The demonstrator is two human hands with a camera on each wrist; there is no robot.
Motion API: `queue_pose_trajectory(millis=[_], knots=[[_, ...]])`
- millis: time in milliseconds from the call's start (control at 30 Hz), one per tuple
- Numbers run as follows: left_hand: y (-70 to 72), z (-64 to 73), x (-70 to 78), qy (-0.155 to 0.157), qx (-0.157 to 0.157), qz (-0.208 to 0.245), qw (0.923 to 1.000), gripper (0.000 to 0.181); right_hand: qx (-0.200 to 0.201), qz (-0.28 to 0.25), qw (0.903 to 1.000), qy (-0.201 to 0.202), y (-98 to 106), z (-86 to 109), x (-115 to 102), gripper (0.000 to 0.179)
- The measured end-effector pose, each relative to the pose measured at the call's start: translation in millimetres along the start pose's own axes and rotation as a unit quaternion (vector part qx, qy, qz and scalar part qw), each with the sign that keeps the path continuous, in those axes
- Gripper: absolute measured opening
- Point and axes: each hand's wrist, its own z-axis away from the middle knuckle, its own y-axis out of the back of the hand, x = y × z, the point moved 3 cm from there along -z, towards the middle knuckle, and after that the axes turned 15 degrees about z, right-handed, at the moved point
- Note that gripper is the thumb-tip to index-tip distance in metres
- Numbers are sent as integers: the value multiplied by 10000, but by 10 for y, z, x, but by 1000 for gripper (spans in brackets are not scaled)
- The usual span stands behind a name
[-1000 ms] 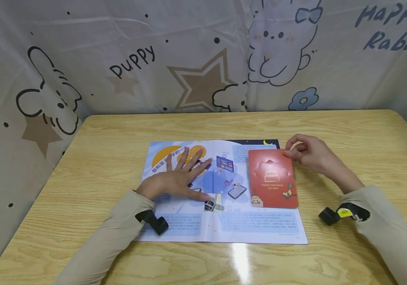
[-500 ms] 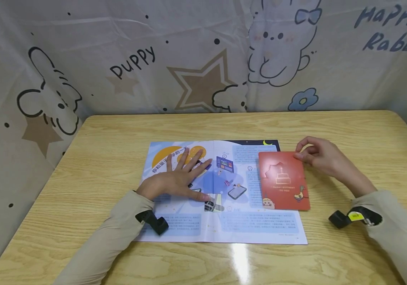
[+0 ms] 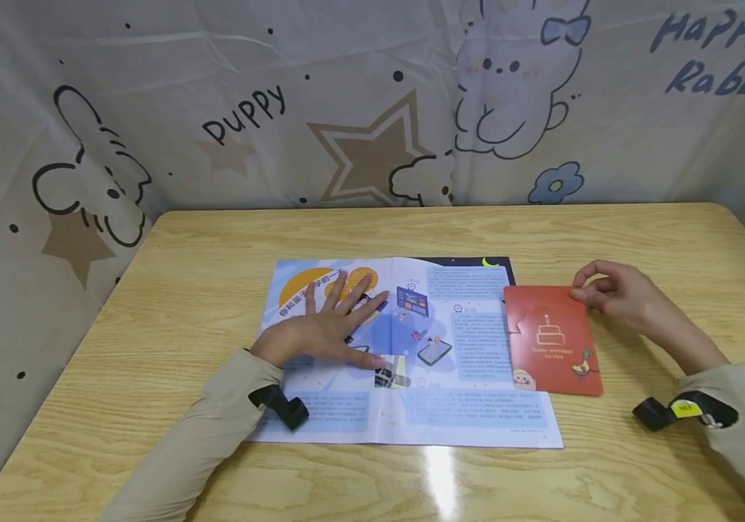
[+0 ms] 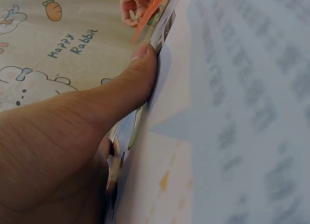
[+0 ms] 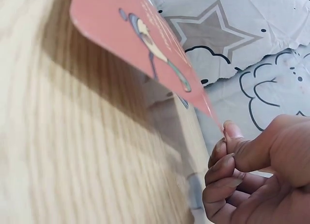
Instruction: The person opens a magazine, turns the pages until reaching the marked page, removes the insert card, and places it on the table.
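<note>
An open magazine [image 3: 476,419] lies on the table, its pages printed with blue text boxes and pictures. My left hand [image 3: 323,333] rests on the left page with fingers spread and the thumb near the centre fold. My right hand [image 3: 627,301] pinches the far right corner of a red birthday card [image 3: 555,362] between thumb and fingers. The card has a gold cake outline and a small duck on it. Its left edge overlaps the magazine's right edge in the head view. In the right wrist view the card [image 5: 140,45] slants above the wood, casting a shadow.
The wooden table [image 3: 215,478] runs to a patterned cloth [image 3: 346,94] hanging behind it and at the left. A black wrist strap with a camera [image 3: 685,410] sits on the right sleeve, and another strap [image 3: 281,406] on the left sleeve.
My right hand has moved right and slightly nearer with the red card, from over the magazine's right page to mostly beyond its edge. My left hand has stayed in place.
</note>
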Motion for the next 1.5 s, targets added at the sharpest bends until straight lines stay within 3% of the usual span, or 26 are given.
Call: queue_pose_trajectory(millis=[233,500,867,1500], knots=[[-14,39,-24,69,-50,53,9999,105,-155,-41,9998,-102,6,27,106,21],[-44,28,-18,-67,-1,53,10000,105,-324,-138,9994,3,41,123,263,21],[-4,21,30,-49,-20,73,10000,104,-153,77,9998,-135,129,227,510,22],[2,9,15,-58,-9,72,10000,104,-43,522,9985,-164,100,226,507,24]])
